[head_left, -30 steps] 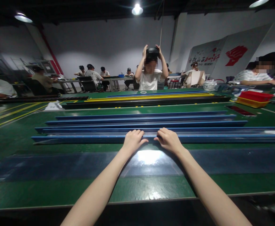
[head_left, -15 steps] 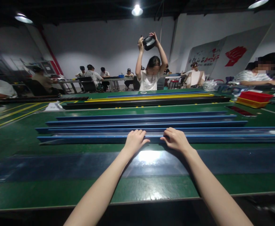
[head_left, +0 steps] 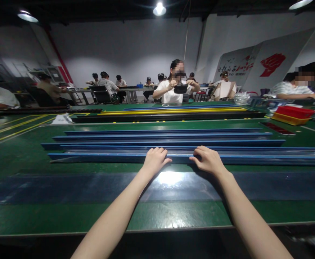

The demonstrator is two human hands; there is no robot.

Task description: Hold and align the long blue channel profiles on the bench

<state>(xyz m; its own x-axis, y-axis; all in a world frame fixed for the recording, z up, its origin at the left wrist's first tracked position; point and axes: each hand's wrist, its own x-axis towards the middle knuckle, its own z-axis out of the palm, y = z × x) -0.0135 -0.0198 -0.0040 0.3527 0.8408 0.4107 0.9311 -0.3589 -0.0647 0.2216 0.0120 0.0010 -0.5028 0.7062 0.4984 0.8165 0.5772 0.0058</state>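
Observation:
A long blue channel strip (head_left: pixel 114 158) lies across the green table, the nearest of several. My left hand (head_left: pixel 156 158) grips its raised edges near the middle, fingers curled over the far side and thumb on the near side. To the right, my right hand (head_left: pixel 207 158) holds the same strip in a similar way, with a gap between the two hands. Nearer the table's front lies a flat, clear sheet (head_left: pixel 79 187), which reflects the lamp light below my forearms.
Further blue strips (head_left: pixel 168 143) lie beyond. Behind them are black and yellow strips (head_left: pixel 173 112). A red tray (head_left: pixel 293 112) and a phone (head_left: pixel 278 128) are at the right, a white object (head_left: pixel 62 118) at the left. Across the table, a person (head_left: pixel 173 84) holds a black object.
The held strip has shifted a little to the right. My right hand has moved slightly right; my left hand is nearly still. The person opposite has lowered the black object from overhead.

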